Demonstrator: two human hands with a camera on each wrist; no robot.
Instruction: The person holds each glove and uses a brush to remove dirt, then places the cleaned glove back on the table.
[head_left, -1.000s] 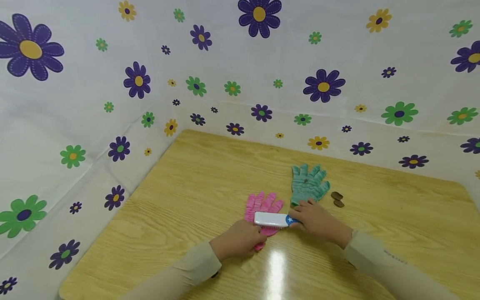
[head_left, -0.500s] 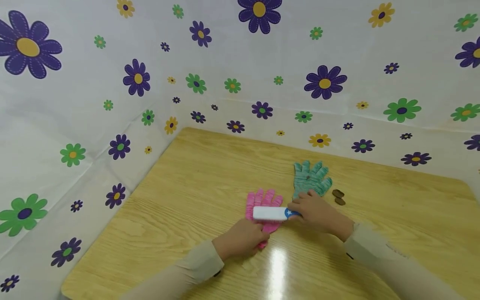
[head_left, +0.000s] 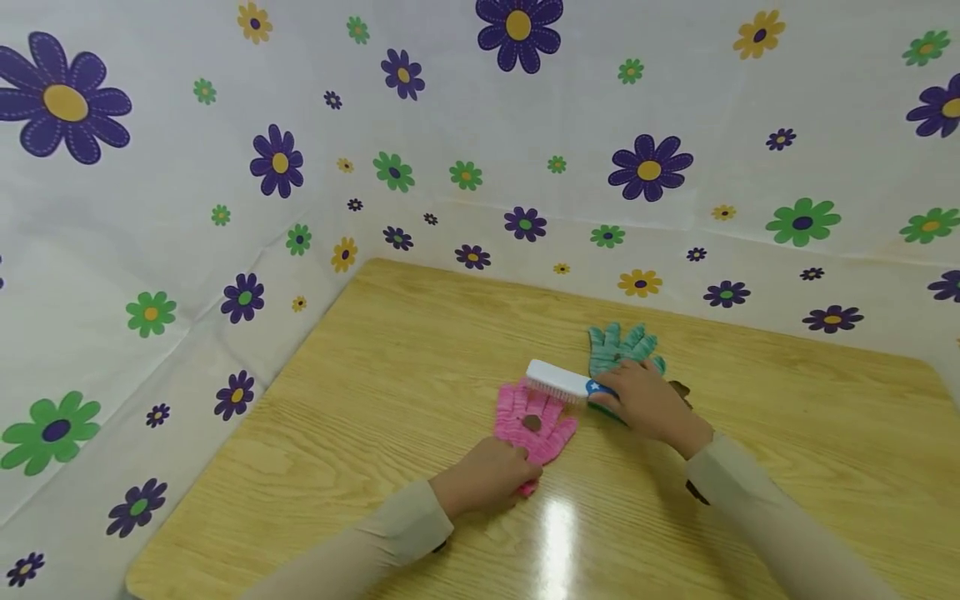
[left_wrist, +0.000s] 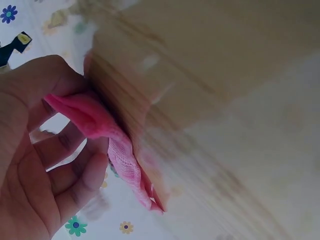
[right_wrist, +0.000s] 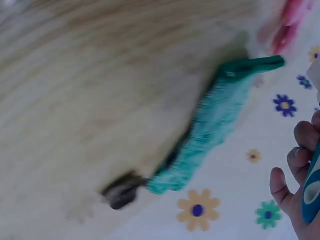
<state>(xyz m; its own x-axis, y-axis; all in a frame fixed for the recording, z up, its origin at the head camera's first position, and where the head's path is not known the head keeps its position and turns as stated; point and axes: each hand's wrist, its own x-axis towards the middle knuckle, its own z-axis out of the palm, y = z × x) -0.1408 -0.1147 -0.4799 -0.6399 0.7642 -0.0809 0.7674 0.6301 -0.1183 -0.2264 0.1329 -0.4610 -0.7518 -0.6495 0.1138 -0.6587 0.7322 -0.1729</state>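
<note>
In the head view a pink knitted glove (head_left: 513, 429) lies on the wooden table, fingers pointing away, with a dark brown spot (head_left: 532, 422) on its palm. My left hand (head_left: 491, 477) pinches its cuff end between thumb and fingers; the left wrist view shows the pink fabric (left_wrist: 122, 155) in that pinch. My right hand (head_left: 651, 404) grips the blue handle of a white brush (head_left: 558, 380). The bristles face down at the glove's fingertips; whether they touch is unclear. A green knitted glove (head_left: 609, 354) lies beyond, partly hidden by my right hand.
Brown patches (head_left: 680, 389) lie beside the green glove, partly covered by my right hand. The wooden table (head_left: 405, 358) extends around both gloves. White flowered cloth (head_left: 450, 108) stands along the far and left edges.
The brush has moved away from me and slightly right, off the pink glove's palm to its fingertips, uncovering the brown spot. My left hand keeps its hold on the cuff.
</note>
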